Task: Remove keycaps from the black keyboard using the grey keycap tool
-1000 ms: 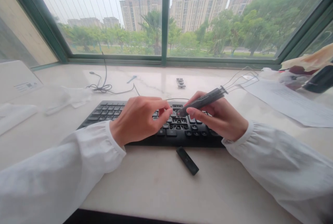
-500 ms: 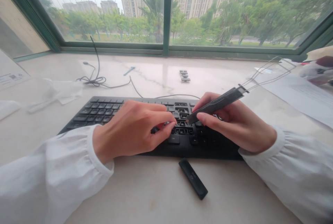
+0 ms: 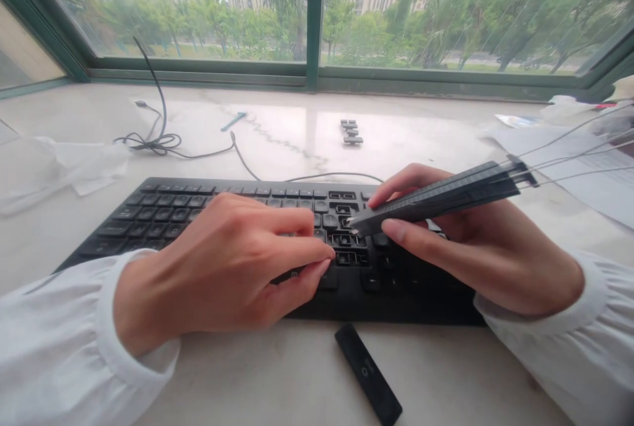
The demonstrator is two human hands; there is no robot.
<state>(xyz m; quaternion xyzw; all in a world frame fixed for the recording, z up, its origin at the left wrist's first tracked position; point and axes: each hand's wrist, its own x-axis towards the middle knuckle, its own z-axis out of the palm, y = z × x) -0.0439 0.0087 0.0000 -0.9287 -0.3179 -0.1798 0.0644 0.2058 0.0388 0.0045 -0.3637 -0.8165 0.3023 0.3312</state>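
A black keyboard (image 3: pixel 163 198) lies before me, with several keycaps off and bare sockets showing in a column right of its middle. My right hand (image 3: pixel 446 234) grips a dark keycap puller (image 3: pixel 436 195) with long wire loops at its rear end. The puller's metal tip points down-left at the bare sockets (image 3: pixel 347 241); whether it touches is unclear. My left hand (image 3: pixel 238 267) rests over the keys just left of them, thumb and forefinger pinched together at the sockets' edge. What lies between those fingertips, if anything, is too small to make out.
One long black keycap-like bar (image 3: pixel 369 373) lies in front of the keyboard. Behind it are several small loose keycaps (image 3: pixel 351 132), a blue strip (image 3: pixel 234 121) and a coiled cable (image 3: pixel 158 142). Clear plastic (image 3: pixel 79 165) lies left, paper (image 3: pixel 569 162) right, below the window (image 3: pixel 312 23).
My view has come closer and tipped downward. The puller has turned flatter, its wire loops swinging right, with its tip still by the sockets. My left hand remains pinched beside them.
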